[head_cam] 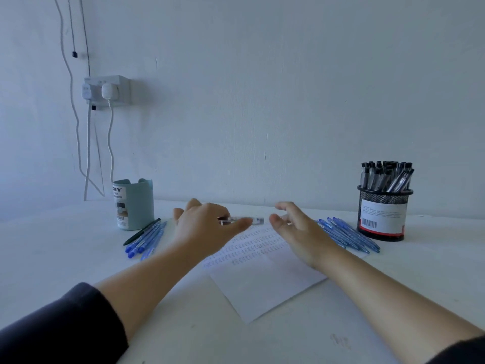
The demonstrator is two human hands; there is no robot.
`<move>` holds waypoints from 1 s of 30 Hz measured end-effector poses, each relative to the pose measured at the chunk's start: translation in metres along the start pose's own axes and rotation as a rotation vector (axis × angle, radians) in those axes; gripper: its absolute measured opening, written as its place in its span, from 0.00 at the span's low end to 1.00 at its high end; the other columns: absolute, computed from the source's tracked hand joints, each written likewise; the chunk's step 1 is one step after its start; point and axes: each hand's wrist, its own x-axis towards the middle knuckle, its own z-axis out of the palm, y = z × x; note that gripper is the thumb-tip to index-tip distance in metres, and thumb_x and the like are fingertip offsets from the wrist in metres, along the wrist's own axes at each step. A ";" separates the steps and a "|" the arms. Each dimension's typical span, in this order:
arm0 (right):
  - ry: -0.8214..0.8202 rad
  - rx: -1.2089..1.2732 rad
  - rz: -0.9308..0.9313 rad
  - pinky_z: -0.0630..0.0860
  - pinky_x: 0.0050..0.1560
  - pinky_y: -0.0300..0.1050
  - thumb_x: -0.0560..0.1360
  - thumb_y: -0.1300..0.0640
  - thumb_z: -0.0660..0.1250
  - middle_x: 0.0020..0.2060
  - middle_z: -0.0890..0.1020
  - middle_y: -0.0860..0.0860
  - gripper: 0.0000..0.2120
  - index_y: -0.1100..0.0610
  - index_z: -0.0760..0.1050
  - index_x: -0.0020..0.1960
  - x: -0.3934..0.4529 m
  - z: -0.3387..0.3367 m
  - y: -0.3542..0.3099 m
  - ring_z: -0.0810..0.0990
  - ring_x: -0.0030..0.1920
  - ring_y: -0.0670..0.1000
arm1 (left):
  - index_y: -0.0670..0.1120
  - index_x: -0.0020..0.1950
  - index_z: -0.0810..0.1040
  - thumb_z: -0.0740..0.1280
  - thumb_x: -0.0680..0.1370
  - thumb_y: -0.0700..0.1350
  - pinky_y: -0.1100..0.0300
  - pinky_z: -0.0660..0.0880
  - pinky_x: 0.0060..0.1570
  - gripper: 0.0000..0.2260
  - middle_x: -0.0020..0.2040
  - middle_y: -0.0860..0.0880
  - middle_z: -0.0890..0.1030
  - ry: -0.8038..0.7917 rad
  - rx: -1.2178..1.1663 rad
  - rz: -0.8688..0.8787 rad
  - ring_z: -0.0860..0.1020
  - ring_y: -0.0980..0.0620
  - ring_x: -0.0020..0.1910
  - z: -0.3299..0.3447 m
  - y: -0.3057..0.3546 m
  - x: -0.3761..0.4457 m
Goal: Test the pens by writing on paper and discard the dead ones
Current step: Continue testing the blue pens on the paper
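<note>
The left hand (204, 227) is out over the far end of the paper (262, 269) and holds a pen (244, 220) between its thumb and fingers. The pen lies sideways and looks blurry. The right hand (296, 232) is just to the right of the pen tip, with its fingers loose and holding nothing. The paper has rows of small scribbles on it. A black mesh cup (381, 214) full of pens stands at the far right, with blue pens (349, 233) lying beside it. A pale green cup (133, 204) stands at the far left, with more pens (145, 239) next to it.
</note>
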 end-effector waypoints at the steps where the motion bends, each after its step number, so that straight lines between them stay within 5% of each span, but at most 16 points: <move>1: 0.011 -0.019 -0.016 0.67 0.62 0.45 0.80 0.44 0.56 0.55 0.75 0.44 0.22 0.49 0.63 0.71 0.000 0.001 0.000 0.73 0.59 0.48 | 0.48 0.34 0.75 0.60 0.71 0.71 0.54 0.56 0.48 0.26 0.31 0.52 0.75 -0.011 0.036 0.032 0.65 0.52 0.49 0.000 0.002 -0.001; 5: -0.008 -0.192 -0.055 0.69 0.47 0.43 0.80 0.52 0.60 0.41 0.78 0.45 0.06 0.48 0.76 0.51 0.002 0.005 0.002 0.75 0.45 0.48 | 0.47 0.38 0.76 0.62 0.73 0.67 0.56 0.59 0.51 0.23 0.34 0.53 0.72 -0.043 0.053 0.079 0.63 0.54 0.44 0.000 0.005 -0.004; 7: -0.003 -0.271 -0.088 0.67 0.44 0.43 0.80 0.55 0.61 0.35 0.76 0.44 0.07 0.49 0.75 0.45 0.002 0.006 0.002 0.73 0.40 0.48 | 0.49 0.38 0.75 0.63 0.74 0.65 0.57 0.60 0.52 0.20 0.37 0.53 0.75 -0.022 0.070 0.142 0.68 0.53 0.44 0.001 0.004 -0.003; 13: 0.028 -0.290 -0.102 0.66 0.50 0.46 0.79 0.50 0.63 0.33 0.73 0.41 0.06 0.50 0.76 0.46 0.003 0.004 0.004 0.72 0.41 0.47 | 0.49 0.53 0.80 0.62 0.80 0.53 0.59 0.57 0.49 0.11 0.40 0.55 0.73 0.047 0.009 0.355 0.72 0.53 0.48 0.008 0.004 -0.004; 17: 0.019 -0.361 -0.119 0.66 0.50 0.48 0.79 0.50 0.61 0.35 0.75 0.45 0.10 0.47 0.71 0.39 0.002 0.004 0.003 0.73 0.44 0.51 | 0.50 0.50 0.78 0.60 0.80 0.56 0.57 0.54 0.44 0.13 0.37 0.54 0.73 0.089 0.069 0.418 0.73 0.51 0.44 0.008 0.004 -0.006; 20: 0.013 -0.352 -0.110 0.68 0.54 0.49 0.79 0.48 0.61 0.38 0.76 0.44 0.08 0.49 0.75 0.46 0.000 0.003 0.002 0.75 0.49 0.50 | 0.50 0.46 0.79 0.60 0.80 0.56 0.56 0.53 0.42 0.13 0.35 0.53 0.74 0.112 0.110 0.458 0.75 0.49 0.41 0.006 0.005 -0.006; 23: 0.026 -0.300 -0.105 0.68 0.61 0.51 0.79 0.48 0.62 0.41 0.76 0.42 0.10 0.48 0.77 0.56 -0.002 0.004 -0.001 0.75 0.52 0.48 | 0.49 0.35 0.77 0.63 0.75 0.56 0.58 0.58 0.39 0.14 0.26 0.54 0.71 0.184 0.136 0.557 0.73 0.50 0.28 0.012 0.002 -0.004; 25: 0.043 -0.306 -0.134 0.69 0.60 0.50 0.79 0.50 0.62 0.40 0.78 0.43 0.09 0.49 0.79 0.54 -0.002 0.005 -0.003 0.76 0.51 0.49 | 0.50 0.32 0.75 0.63 0.73 0.57 0.58 0.59 0.36 0.14 0.23 0.54 0.70 0.228 0.164 0.585 0.69 0.52 0.23 0.012 0.003 -0.004; 30: 0.065 -0.333 -0.132 0.69 0.59 0.50 0.79 0.54 0.63 0.39 0.78 0.44 0.07 0.51 0.80 0.50 -0.001 0.003 -0.002 0.77 0.51 0.50 | 0.51 0.48 0.76 0.56 0.75 0.67 0.57 0.58 0.49 0.21 0.41 0.53 0.80 0.087 0.301 0.397 0.76 0.51 0.45 0.003 0.007 -0.006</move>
